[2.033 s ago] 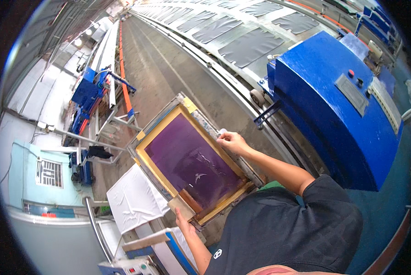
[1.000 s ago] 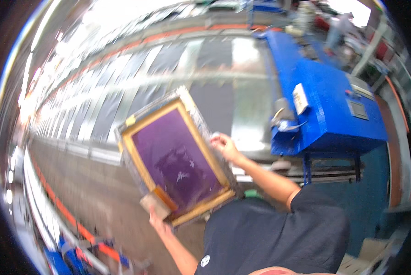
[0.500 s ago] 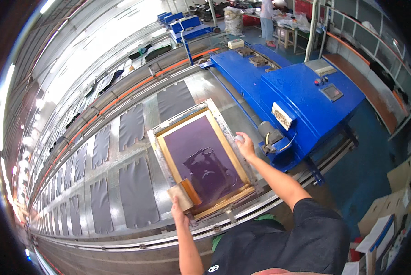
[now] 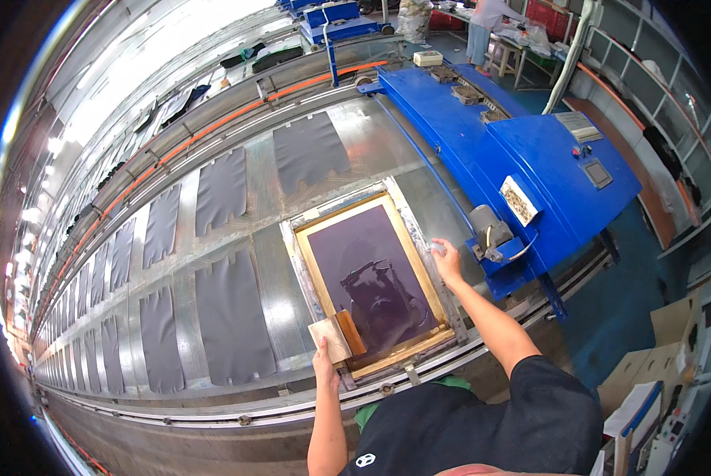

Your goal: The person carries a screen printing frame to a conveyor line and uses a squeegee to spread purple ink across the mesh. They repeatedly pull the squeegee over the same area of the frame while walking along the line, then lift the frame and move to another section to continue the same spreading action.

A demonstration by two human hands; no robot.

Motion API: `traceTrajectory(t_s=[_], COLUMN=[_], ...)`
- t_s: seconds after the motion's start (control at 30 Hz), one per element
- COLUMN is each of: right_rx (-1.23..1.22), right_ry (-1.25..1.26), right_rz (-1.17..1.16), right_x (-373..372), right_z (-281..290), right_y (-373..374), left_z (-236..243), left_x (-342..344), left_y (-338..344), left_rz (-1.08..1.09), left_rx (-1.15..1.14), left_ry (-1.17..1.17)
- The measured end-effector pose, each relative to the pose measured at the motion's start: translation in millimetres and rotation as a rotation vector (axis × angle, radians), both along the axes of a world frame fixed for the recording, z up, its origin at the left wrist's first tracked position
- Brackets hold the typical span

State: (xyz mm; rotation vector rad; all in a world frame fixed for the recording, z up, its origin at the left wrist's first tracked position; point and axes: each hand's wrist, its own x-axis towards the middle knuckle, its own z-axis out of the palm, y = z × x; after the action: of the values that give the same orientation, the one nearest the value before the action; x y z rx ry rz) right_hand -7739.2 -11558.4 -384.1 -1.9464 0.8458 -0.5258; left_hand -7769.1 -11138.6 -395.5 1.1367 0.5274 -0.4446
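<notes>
My left hand [image 4: 325, 366] is closed on a squeegee [image 4: 333, 339], with a pale wooden grip and an amber-brown blade. Its blade rests at the lower left of a screen printing frame [image 4: 304, 270], inside the wooden border. Dark purple mesh [image 4: 347, 242] fills the frame, and a glossy wet patch of ink [image 4: 375, 289] lies across its middle and lower part. At the frame's right side, my right hand [image 4: 448, 263] curls its fingers around something small and pale. What that is cannot be made out. The frame lies tilted on a long metal table.
Dark grey fabric pieces [image 4: 232, 321] lie in two rows along the metal table [image 4: 272, 297]. A large blue machine [image 4: 553, 186] with a motor [image 4: 486, 226] stands at the right. Metal rails edge the table. Cardboard boxes [image 4: 649, 369] lean at lower right; another person [image 4: 482, 36] stands far back.
The frame, the squeegee and both my hands have shifted right relative to the fabric pieces, so more bare metal shows beside the frame. The view has also shifted a little. Both grips stay the same.
</notes>
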Motion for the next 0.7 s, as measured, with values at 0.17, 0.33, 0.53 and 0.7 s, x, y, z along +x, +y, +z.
traceTrajectory(t_s=[0.17, 0.33, 0.53, 0.7], right_rx=[-0.062, 0.034, 0.104, 0.105], right_ry=[-0.128, -0.064, -0.007, 0.068], right_rz=[-0.003, 0.052, 0.042, 0.066], right_x=[-9, 0, 2, 6], right_z=[-23, -24, -13, -28], right_y=[2, 17, 28, 33], left_z=[2, 4, 27, 38], left_x=[3, -6, -15, -29], left_y=[-5, -1, -4, -5], left_rz=[0.037, 0.051, 0.147, 0.224], left_rx=[0.026, 0.153, 0.13, 0.181], left_ry=[-0.03, -0.098, -0.19, -0.204])
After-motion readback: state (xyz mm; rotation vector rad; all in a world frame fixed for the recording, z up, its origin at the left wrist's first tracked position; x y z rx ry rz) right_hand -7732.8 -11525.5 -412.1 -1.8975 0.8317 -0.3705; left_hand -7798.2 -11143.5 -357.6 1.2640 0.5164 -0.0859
